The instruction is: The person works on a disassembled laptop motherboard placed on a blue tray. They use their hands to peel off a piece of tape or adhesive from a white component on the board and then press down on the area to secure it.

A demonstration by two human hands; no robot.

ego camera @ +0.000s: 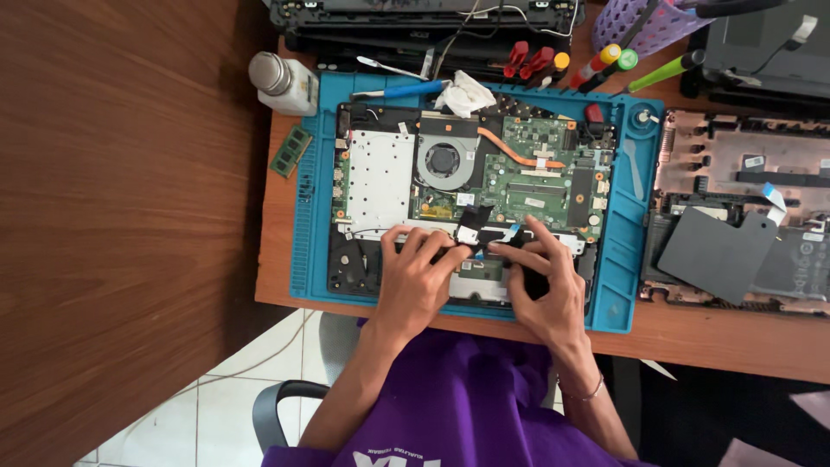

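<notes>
Purple sleeves at the bottom, then both hands down on the near edge of an opened laptop (471,195). Left hand (413,281) fingers spread flat on the black strip; right hand (543,290) fingers curled, pinching something dark, can't tell exactly what. Black tape or flat cable (474,223) sticking up right between the fingertips, looks easy to tear or crease with a hard tug. Could slip onto the green motherboard (536,173) too. Connector hidden under the fingers. Blue repair mat (307,225) on the worktop (718,342), screwdrivers (596,65) past it, upper laptop cut off at the top.
</notes>
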